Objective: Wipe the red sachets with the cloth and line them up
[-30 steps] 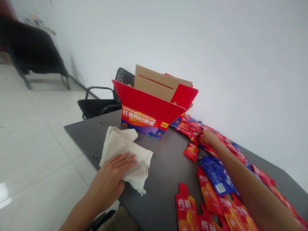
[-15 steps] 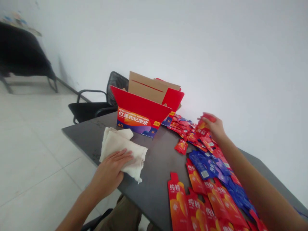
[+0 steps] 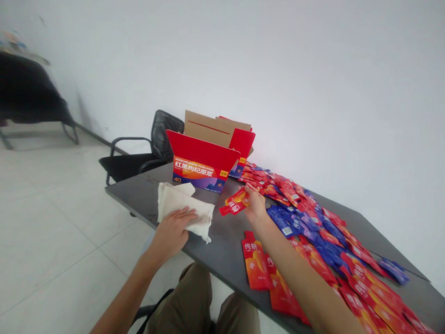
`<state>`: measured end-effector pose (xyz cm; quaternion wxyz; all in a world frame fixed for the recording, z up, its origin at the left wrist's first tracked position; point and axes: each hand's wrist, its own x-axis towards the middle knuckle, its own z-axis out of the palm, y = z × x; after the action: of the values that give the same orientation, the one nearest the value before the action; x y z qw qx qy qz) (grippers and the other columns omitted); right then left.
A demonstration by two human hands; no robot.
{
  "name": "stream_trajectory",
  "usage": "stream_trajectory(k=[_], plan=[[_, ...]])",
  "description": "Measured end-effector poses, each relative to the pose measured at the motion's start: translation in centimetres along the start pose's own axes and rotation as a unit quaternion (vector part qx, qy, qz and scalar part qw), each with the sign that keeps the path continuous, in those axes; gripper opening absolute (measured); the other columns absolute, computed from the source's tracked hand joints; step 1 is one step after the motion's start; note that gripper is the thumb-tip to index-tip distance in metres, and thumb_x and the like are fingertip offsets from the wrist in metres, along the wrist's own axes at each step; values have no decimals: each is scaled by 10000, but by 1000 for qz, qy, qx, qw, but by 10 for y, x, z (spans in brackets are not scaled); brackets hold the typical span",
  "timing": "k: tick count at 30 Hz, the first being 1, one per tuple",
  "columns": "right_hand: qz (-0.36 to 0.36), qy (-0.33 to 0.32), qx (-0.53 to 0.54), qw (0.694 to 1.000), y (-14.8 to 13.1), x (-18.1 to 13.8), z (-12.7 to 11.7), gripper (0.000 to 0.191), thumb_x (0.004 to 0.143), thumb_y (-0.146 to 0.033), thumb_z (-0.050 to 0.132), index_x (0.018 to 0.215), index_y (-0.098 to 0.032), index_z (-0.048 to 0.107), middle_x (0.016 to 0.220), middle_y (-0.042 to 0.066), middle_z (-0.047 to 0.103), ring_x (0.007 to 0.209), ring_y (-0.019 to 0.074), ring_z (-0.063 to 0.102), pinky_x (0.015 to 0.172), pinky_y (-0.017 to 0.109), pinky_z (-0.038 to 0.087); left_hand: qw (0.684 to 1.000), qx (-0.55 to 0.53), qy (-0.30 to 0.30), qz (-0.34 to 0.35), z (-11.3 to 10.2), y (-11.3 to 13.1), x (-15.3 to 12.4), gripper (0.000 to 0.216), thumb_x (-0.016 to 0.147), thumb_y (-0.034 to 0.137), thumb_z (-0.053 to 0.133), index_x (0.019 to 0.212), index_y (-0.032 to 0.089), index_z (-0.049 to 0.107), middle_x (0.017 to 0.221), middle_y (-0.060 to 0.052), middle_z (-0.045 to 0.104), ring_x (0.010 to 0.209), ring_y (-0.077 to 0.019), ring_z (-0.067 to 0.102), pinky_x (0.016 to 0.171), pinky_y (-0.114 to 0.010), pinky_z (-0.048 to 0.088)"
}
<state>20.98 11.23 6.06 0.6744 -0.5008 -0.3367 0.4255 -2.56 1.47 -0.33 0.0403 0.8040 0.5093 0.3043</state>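
My left hand point(image 3: 173, 230) lies flat, fingers spread, on a folded white cloth point(image 3: 184, 206) near the table's left corner. My right hand point(image 3: 255, 206) pinches a red pouch point(image 3: 235, 203) and holds it just above the grey table point(image 3: 229, 241), to the right of the cloth. A wide spread of red and blue pouches point(image 3: 313, 227) covers the table to the right of that hand. An open red carton point(image 3: 205, 157) with printed characters stands behind the cloth.
A black office chair point(image 3: 139, 155) stands past the table's far left corner. A white wall runs behind the table. More red pouches point(image 3: 257, 262) lie near the table's front edge by my forearm. Pale tiled floor stretches to the left.
My right hand lifted a red pouch out of the pile and carried it left toward the cloth. The left hand stayed on the cloth. The camera view shifted.
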Motion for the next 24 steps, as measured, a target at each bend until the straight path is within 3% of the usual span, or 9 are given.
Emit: stream_trajectory(k=[5, 9, 14, 19, 21, 24], plan=[[-27, 108, -30, 993, 36, 0, -1, 443, 743, -326, 553, 1160, -187, 501, 854, 32, 685, 837, 182, 685, 698, 306, 564, 1000, -14, -1, 7, 2, -5, 0, 673, 602, -3, 421, 1190, 237, 646, 1291, -6, 630, 1278, -195, 511, 1124, -424, 369], [-29, 120, -84, 989, 44, -15, -22, 467, 726, -386, 521, 1144, -176, 524, 978, 58, 679, 967, 184, 663, 766, 298, 560, 1000, -18, 7, 7, 3, -5, -1, 677, 599, -6, 423, 1185, 248, 648, 1281, 2, 637, 1270, -193, 518, 1119, -425, 378], [38, 26, -145, 988, 23, -52, -57, 407, 630, -193, 599, 1035, -151, 615, 1015, 71, 705, 957, 184, 678, 865, 295, 540, 1000, -23, 10, 9, 1, -2, -2, 664, 610, -4, 422, 1187, 234, 648, 1279, -11, 639, 1273, -200, 514, 1128, -433, 364], [127, -86, -245, 957, -4, -76, -84, 306, 578, -147, 692, 883, -115, 704, 907, 101, 740, 863, 262, 702, 840, 397, 545, 1000, -1, -9, 7, -2, 0, -2, 634, 617, 11, 412, 1175, 192, 650, 1294, -38, 627, 1277, -205, 511, 1125, -420, 365], [103, -144, -327, 928, -11, -76, -86, 326, 625, -160, 679, 947, -121, 706, 950, 98, 741, 899, 255, 697, 858, 387, 536, 1000, 3, -13, 6, -2, 0, -1, 639, 618, 14, 408, 1182, 198, 645, 1297, -30, 626, 1280, -201, 509, 1128, -413, 361], [-31, -184, -455, 871, -14, -69, -80, 397, 676, -165, 655, 1069, -115, 683, 1035, 121, 719, 943, 253, 680, 863, 373, 526, 1000, 9, -16, 2, -3, 1, -1, 640, 631, 12, 399, 1192, 202, 638, 1295, -22, 628, 1285, -200, 504, 1130, -413, 355]])
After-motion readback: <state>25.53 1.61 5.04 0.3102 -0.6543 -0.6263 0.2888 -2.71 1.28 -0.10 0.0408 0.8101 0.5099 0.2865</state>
